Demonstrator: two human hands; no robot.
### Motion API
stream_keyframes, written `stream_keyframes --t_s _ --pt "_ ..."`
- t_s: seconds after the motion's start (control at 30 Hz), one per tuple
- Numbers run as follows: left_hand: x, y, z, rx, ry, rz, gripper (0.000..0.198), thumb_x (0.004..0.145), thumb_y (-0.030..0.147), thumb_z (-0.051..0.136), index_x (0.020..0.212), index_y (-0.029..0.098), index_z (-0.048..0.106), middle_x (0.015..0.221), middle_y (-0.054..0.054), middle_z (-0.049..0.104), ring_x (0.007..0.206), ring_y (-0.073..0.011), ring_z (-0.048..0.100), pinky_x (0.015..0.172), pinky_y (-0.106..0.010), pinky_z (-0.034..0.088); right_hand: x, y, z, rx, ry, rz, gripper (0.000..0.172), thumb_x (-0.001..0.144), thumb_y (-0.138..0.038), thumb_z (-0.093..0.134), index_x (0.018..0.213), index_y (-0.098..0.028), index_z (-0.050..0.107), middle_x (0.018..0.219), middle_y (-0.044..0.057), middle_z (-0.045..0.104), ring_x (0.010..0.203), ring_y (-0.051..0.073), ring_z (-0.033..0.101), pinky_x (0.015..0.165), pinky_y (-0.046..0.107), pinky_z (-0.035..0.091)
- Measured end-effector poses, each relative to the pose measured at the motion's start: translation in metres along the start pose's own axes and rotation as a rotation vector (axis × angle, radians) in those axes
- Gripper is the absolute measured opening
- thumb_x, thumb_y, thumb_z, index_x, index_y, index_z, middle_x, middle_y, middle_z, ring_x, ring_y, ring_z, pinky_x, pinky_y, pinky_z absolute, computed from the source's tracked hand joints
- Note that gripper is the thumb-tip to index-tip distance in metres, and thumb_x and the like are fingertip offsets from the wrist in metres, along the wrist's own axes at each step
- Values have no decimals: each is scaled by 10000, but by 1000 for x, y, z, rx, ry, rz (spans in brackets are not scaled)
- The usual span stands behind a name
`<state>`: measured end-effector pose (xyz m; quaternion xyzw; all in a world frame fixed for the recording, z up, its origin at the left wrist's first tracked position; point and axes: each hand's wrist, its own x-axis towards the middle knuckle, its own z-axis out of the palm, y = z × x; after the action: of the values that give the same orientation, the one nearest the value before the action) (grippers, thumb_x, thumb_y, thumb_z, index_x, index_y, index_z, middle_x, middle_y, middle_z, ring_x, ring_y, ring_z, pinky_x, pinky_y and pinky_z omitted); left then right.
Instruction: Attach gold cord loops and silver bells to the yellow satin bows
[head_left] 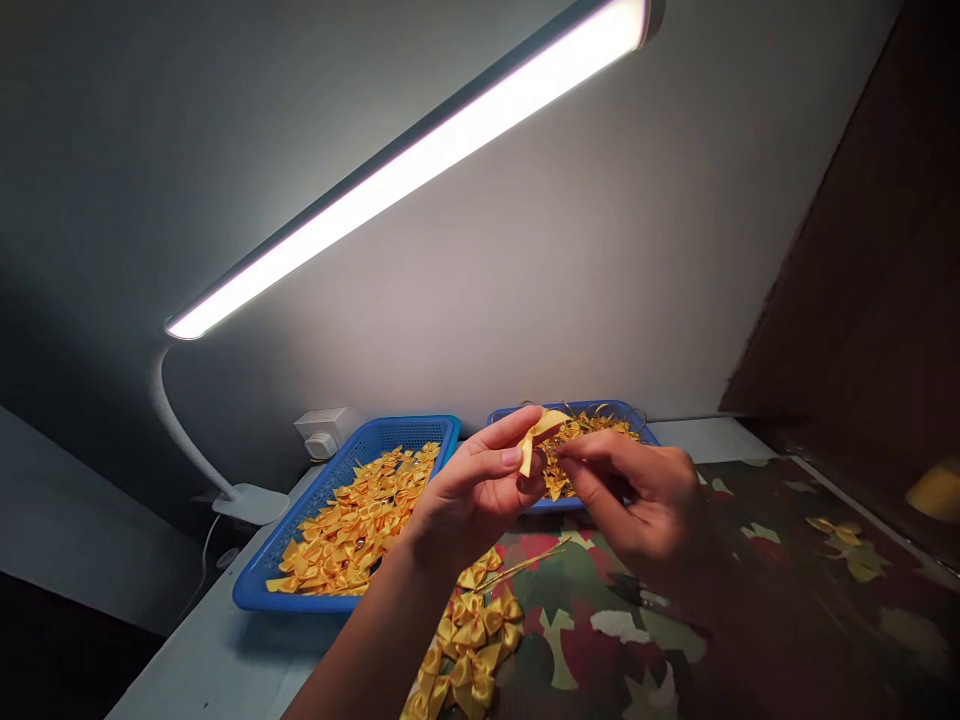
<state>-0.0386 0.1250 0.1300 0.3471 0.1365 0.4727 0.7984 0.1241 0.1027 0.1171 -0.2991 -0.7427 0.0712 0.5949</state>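
Observation:
My left hand [480, 470] pinches a yellow satin ribbon bow [528, 452] between thumb and fingers, held up above the table. Close beside it, the thumb and forefinger of my right hand [645, 495] are pressed together at the bow's right side. Whatever they grip is too small to make out. Below my left hand, a cluster of yellow bows [472, 640] lies on the camouflage-patterned cover [555, 650]. Thin gold strands [525, 567] stick out from the top of that cluster.
A blue basket [300, 603] full of yellow bows stands left. Behind my hands is a second blue basket [622, 408] with bows and gold ties. A lit lamp [420, 170] slants overhead, its base [255, 503] at the table's left edge. Another bow [836, 528] lies at right.

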Motion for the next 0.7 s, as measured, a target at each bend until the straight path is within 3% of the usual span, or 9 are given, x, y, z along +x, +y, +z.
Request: stream_keyframes --t_s 0.7 --pt "0 1 1 18 6 -8 302 612 81 791 900 173 794 887 -27 779 659 -63 640 604 -108 507 -1 -1 -2 -29 6 2 141 867 -114 560 769 -176 640 496 -69 486 406 50 333 390 199 268"
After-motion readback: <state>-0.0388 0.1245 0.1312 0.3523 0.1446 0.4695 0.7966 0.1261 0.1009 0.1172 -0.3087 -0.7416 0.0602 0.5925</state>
